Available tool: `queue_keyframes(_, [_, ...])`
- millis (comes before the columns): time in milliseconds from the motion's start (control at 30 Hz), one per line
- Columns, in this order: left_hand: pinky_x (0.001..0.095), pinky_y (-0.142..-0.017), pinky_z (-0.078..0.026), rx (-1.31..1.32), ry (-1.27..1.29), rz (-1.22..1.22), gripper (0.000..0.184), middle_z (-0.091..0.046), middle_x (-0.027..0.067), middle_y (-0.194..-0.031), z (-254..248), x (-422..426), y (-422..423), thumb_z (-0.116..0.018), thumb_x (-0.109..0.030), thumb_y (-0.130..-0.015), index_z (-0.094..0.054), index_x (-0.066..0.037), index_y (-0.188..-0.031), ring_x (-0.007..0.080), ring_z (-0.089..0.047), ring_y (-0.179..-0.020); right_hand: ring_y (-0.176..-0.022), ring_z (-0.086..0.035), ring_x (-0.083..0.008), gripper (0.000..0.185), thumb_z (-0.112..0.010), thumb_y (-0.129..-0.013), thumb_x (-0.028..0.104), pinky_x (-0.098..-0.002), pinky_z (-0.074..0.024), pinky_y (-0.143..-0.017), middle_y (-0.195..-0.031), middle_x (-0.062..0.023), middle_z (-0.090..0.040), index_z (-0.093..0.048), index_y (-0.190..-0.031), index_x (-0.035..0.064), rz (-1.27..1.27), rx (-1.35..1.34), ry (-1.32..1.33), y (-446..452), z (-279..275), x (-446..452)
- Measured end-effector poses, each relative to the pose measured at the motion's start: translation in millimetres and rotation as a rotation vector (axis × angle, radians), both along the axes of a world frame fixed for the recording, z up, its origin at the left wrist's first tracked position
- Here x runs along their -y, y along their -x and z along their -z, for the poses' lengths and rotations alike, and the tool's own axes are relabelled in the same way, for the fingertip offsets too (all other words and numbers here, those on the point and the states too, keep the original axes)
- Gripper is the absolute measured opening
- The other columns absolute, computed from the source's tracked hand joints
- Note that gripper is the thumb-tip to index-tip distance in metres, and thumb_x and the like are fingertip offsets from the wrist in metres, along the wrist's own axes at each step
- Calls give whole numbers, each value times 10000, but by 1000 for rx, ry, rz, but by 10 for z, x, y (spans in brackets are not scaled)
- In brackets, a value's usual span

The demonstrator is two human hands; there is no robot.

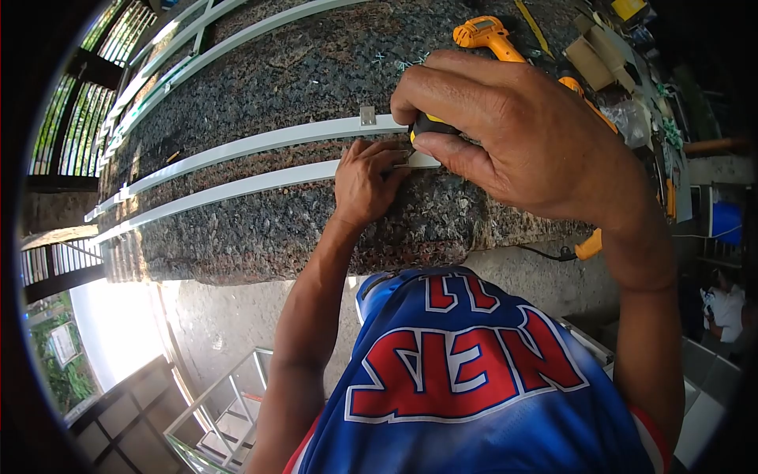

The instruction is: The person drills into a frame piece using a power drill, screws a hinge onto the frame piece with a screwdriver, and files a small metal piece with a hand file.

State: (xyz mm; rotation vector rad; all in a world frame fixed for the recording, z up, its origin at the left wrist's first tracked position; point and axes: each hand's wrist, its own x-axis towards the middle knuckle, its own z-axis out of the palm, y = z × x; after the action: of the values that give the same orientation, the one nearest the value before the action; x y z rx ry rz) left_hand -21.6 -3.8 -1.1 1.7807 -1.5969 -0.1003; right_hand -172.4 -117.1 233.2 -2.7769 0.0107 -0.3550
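Note:
My right hand (521,130) is wrapped round a black and yellow tool handle (430,125), which looks like a screwdriver; its tip is mostly hidden. Below and to the left of it, my left hand (367,180) has its fingers bent at the ends of the white metal profiles. What those fingers pinch is too small to make out. Two long white profiles, an upper one (260,141) and a lower one (237,189), run leftward over the dark, worn tabletop (276,95). A small metal bracket (368,115) sits on the upper profile.
An orange power tool (483,33) lies beyond my right hand, near a yellow tape (534,25). More white profiles (189,67) lie at the back left. Cardboard (592,59) and clutter are at the right. A glass-panelled frame (225,419) stands on the floor. A person (722,304) is at far right.

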Motion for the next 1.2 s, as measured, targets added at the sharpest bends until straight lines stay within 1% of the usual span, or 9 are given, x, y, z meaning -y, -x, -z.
queue_keyframes(267, [406,-974,-472,-22,-77,-13,263,-728,28,-1169,-67,-18,14,-773,-256,-820,-772,-100,-1032,273,-618,-1052,-824,-657,-316,284,-729,-890,105,-417,-528,-712,-995,-112,-627,-602,-1134,33,8,-26,43,58,-85,-40])
queue_keyframes(467, [402,-975,-472,-28,26,-39,258,-729,26,-1173,-14,1,33,-770,-258,-819,-775,-106,-1028,269,-619,-1059,-781,-668,-345,289,-741,-897,126,-440,-526,-683,-915,-142,-647,-575,-1115,35,185,-13,141,2,-35,-203])
queue_keyframes(667, [400,-975,-472,-2,-13,-1,256,-728,28,-1174,53,8,-5,-768,-260,-818,-778,-111,-1026,272,-617,-1057,-756,-672,-368,276,-745,-913,166,-448,-523,-675,-837,-194,-649,-545,-1036,20,341,-44,74,8,-29,-331])
queue_keyframes(767, [407,-970,-475,-6,-18,-3,253,-726,31,-1177,47,4,-3,-766,-262,-820,-774,-109,-1021,279,-617,-1048,-746,-673,-379,269,-733,-926,184,-447,-517,-671,-809,-190,-648,-536,-1005,19,337,-31,126,19,-33,-345])
queue_keyframes(867, [415,-960,-479,3,-11,31,254,-725,35,-1174,-1,-17,-16,-762,-263,-825,-770,-107,-1025,286,-617,-1041,-730,-673,-377,269,-723,-935,198,-448,-513,-671,-785,-182,-646,-554,-1028,11,245,-16,68,36,-75,-251])
queue_keyframes(1000, [436,-947,-483,-66,-140,16,263,-720,65,-1106,-47,-21,-14,-763,-260,-833,-691,-98,-1028,319,-615,-1028,-753,-667,-373,263,-724,-932,188,-441,-511,-677,-850,-174,-655,-581,-1066,12,240,104,55,161,-179,-165])
queue_keyframes(1067, [458,-941,-480,-161,-80,-37,332,-722,107,-1067,-22,-7,0,-784,-279,-826,-681,-97,-1083,342,-618,-1032,-764,-665,-371,263,-725,-929,182,-436,-512,-679,-881,-177,-657,-592,-1083,16,223,82,35,199,-230,-138])
queue_keyframes(1100, [468,-938,-479,-209,-49,-60,367,-722,127,-1047,-29,10,14,-795,-289,-822,-676,-96,-1111,354,-620,-1033,-788,-678,-380,242,-708,-938,185,-449,-530,-703,-871,-189,-667,-589,-1043,3,211,91,31,191,-213,-137])
queue_keyframes(1200, [459,-952,-480,-129,-65,-44,328,-720,102,-1074,-66,-4,19,-758,-276,-846,-664,-91,-1100,346,-616,-1037,-845,-705,-397,236,-672,-961,197,-475,-567,-756,-854,-214,-686,-584,-966,-22,184,109,36,131,-105,-148])
